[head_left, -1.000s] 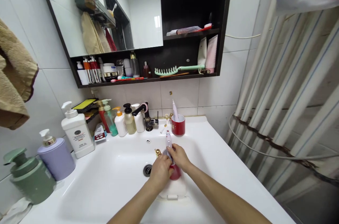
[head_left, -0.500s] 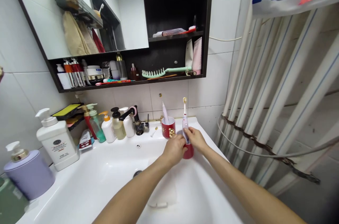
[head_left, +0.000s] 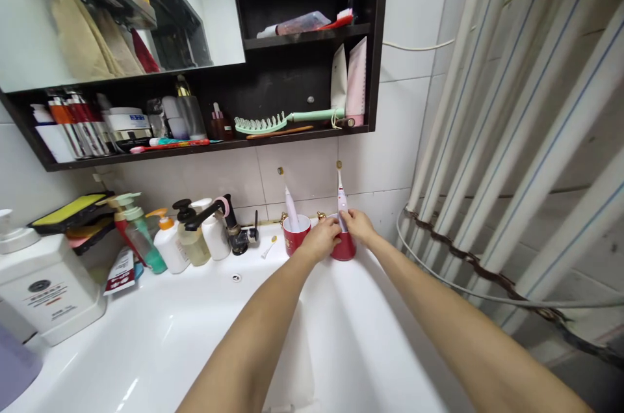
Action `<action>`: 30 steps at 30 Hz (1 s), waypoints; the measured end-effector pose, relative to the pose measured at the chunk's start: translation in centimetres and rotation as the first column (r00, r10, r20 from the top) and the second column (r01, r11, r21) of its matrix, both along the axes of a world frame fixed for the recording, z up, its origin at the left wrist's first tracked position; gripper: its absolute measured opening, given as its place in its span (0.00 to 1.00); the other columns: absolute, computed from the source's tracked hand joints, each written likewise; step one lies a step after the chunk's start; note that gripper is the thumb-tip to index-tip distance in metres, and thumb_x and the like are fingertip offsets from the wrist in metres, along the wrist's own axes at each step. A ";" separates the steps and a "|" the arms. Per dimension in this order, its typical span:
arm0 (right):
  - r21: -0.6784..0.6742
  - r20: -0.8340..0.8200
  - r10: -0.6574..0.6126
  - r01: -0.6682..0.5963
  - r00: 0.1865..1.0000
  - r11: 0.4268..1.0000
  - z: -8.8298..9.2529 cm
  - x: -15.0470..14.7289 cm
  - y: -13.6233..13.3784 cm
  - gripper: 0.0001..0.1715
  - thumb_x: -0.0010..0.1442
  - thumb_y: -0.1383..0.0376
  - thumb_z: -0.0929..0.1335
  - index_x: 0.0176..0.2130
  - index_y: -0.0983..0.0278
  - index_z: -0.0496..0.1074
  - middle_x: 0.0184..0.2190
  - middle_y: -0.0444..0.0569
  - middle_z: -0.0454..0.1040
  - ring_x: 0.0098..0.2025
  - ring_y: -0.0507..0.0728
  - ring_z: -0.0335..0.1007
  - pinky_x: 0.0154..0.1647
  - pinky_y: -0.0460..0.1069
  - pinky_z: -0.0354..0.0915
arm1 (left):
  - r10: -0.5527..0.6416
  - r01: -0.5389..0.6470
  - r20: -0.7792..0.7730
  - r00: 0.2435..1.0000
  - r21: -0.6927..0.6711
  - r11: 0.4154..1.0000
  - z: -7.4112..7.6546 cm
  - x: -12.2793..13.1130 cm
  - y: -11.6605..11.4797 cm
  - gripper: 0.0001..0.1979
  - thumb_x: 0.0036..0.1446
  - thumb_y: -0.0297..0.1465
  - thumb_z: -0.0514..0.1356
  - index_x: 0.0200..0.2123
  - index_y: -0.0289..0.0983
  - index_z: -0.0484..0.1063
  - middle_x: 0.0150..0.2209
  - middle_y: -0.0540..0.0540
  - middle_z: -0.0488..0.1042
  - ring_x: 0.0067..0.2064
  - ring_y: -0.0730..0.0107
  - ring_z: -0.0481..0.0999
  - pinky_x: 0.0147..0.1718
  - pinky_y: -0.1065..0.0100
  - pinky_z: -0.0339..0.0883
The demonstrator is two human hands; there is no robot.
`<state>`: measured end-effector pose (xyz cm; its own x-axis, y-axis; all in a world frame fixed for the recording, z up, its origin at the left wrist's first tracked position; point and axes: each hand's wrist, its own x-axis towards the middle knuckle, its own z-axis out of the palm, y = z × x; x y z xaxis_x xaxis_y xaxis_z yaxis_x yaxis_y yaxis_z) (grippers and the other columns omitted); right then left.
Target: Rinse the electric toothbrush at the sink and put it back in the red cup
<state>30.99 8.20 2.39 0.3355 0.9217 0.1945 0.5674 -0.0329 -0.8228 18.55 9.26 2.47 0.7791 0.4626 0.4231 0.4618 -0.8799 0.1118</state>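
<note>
My left hand point(head_left: 320, 241) is closed at the left side of a red cup point(head_left: 345, 248) standing on the sink's back right corner; a gold handle shows behind its rim. A pale pink electric toothbrush point(head_left: 342, 198) stands upright in this cup, brush head up. From the right, my right hand point(head_left: 359, 227) pinches the toothbrush body just above the rim. Close by on the left is a second red cup point(head_left: 296, 240), which holds another pale electric toothbrush point(head_left: 290, 208) leaning left. A small loose brush head point(head_left: 268, 247) lies left of that cup.
A black faucet point(head_left: 236, 227) and several pump bottles point(head_left: 197, 237) line the sink's back ledge. Above hangs a dark cabinet shelf point(head_left: 195, 151) with a green hairbrush point(head_left: 260, 123). White pipes point(head_left: 487, 140) run along the right wall. The white sink basin point(head_left: 160, 335) lies below my arms.
The red cup with its toothbrush has moved back, to stand beside the other cup. Both hands went along with it. The view has shifted closer and to the right.
</note>
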 end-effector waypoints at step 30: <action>0.112 0.069 0.280 -0.286 0.958 0.952 -2.4 -13.8 -6.4 0.09 0.47 0.63 0.62 0.26 0.68 0.65 0.22 0.43 0.67 0.24 0.48 0.62 0.28 0.46 0.58 | 0.396 -0.358 0.086 0.914 -0.288 0.888 -3.5 -12.5 -11.1 0.09 0.40 0.21 0.49 0.26 0.35 0.66 0.45 0.45 0.60 0.46 0.65 0.57 0.39 0.66 0.57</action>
<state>17.21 1.85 -0.05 0.0507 0.9463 0.3193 0.5812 0.2321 -0.7800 6.02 -1.87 -1.02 0.4659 0.8181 0.3372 0.7157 -0.5725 0.4000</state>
